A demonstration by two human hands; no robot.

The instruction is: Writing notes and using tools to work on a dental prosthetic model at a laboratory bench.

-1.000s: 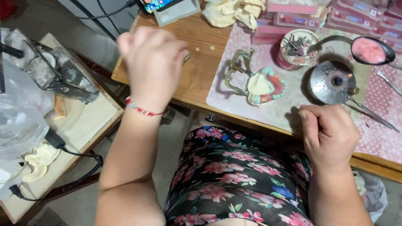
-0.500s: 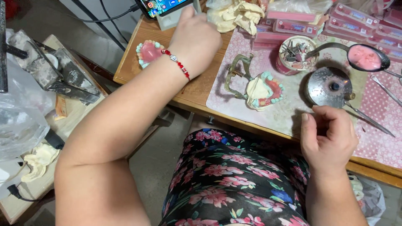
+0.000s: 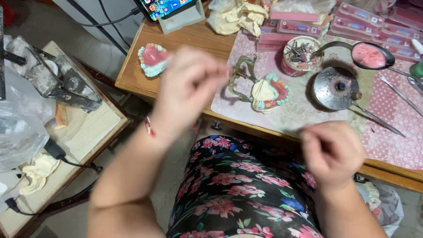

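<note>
We lift our blurred left hand (image 3: 187, 90), fingers pinched on nothing discernible, right hand (image 3: 332, 152) loosely curled empty, steadying before touching the denture model (image 3: 269, 92) mid-frame.

Lit phone screen (image 3: 165, 6), pink boxes (image 3: 304, 26) behind.

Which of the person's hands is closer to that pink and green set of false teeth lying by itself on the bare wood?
Left. The left hand is raised just right of the pink and green denture model; the right hand is far off, near the table's front edge.
</note>
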